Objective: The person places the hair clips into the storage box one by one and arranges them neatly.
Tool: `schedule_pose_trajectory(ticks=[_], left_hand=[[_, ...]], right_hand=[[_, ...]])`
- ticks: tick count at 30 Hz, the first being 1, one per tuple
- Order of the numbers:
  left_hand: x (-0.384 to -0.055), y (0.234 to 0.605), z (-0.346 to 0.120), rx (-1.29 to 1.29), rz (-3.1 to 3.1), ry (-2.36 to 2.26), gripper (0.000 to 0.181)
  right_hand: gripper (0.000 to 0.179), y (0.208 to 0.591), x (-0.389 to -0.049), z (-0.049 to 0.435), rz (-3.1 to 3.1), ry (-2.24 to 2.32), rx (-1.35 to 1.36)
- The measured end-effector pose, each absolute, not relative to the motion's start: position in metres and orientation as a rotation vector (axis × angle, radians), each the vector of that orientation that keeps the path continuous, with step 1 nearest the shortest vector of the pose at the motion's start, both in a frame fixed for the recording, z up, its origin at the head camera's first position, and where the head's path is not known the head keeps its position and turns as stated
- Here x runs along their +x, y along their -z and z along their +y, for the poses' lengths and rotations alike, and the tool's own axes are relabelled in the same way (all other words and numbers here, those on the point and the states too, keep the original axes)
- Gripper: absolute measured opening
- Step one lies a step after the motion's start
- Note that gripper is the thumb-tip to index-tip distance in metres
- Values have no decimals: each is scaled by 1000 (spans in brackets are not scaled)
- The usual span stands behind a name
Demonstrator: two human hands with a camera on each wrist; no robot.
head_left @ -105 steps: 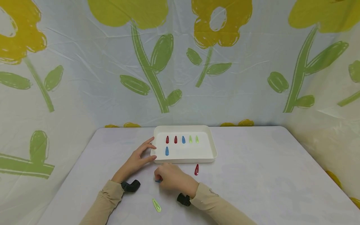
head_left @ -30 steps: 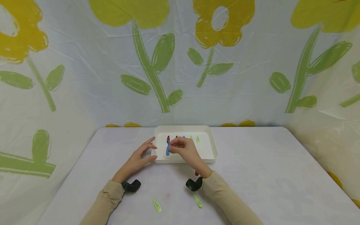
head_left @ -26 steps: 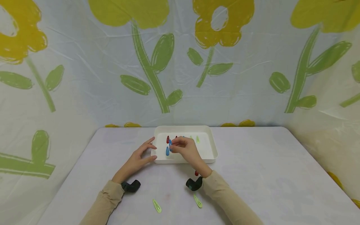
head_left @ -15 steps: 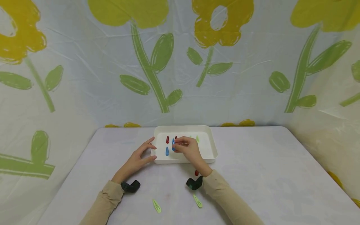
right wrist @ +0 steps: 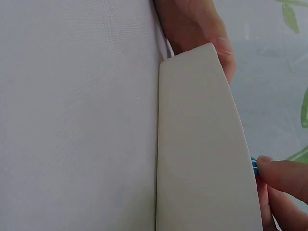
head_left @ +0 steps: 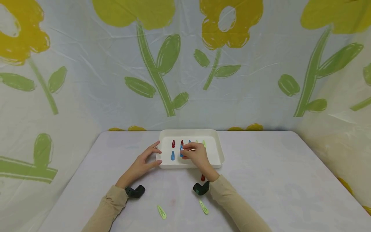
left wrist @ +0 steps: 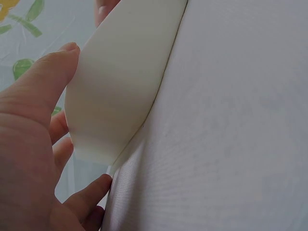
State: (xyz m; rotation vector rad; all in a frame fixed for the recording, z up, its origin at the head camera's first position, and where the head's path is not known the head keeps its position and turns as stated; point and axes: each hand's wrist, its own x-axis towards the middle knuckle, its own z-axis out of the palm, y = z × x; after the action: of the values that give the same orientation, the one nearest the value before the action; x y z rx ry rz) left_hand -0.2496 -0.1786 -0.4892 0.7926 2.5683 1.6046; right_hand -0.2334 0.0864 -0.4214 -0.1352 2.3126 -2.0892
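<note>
My right hand (head_left: 198,156) pinches a blue snap hair clip (head_left: 181,150) between thumb and fingers, over the white tray (head_left: 221,158). In the right wrist view only the end of that blue hair clip (right wrist: 255,166) shows above the tray wall. With fingers spread, my left hand (head_left: 143,162) rests against the tray's left end; in the left wrist view its thumb touches the rim. A back row holds red hair clips (head_left: 173,143), a partly covered blue one and green ones (head_left: 204,142). Another blue hair clip (head_left: 173,155) lies in front of them at left.
On the table (head_left: 261,180) in front of the tray lie a red hair clip (head_left: 203,178), partly behind my right wrist, and two green hair clips, one at left (head_left: 161,212) and one at right (head_left: 204,207). A flowered cloth (head_left: 246,96) hangs behind.
My right hand picked the blue hair clip off the table and brought it over the tray. Lately it has shifted slightly right, away from the lying blue clip. The left hand stays put.
</note>
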Motion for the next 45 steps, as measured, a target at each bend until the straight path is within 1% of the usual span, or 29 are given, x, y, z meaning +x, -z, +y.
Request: schedule_pose_trajectory(ticks=[3, 6, 19, 30, 38, 41, 45], left_hand=[[-250, 488, -178, 796, 2571, -1597, 37], [-250, 488, -178, 796, 2576, -1590, 38], [-251, 489, -178, 833, 2582, -1600, 36], [-250, 487, -178, 820, 2564, -1618, 38], [-251, 488, -177, 828, 2567, -1620, 36], [-248, 486, -176, 828, 2565, -1632, 36], [-240, 473, -172, 823, 2545, -1654, 35]], right_hand=[[15, 435, -241, 87, 2321, 2100, -91], [15, 436, -242, 88, 2336, 2068, -73], [12, 430, -243, 85, 2381, 1853, 22], [13, 426, -254, 84, 2301, 1720, 62], [11, 429, -263, 81, 2359, 1656, 135], [11, 431, -265, 82, 2375, 1648, 146], [10, 432, -266, 82, 2411, 1630, 144]])
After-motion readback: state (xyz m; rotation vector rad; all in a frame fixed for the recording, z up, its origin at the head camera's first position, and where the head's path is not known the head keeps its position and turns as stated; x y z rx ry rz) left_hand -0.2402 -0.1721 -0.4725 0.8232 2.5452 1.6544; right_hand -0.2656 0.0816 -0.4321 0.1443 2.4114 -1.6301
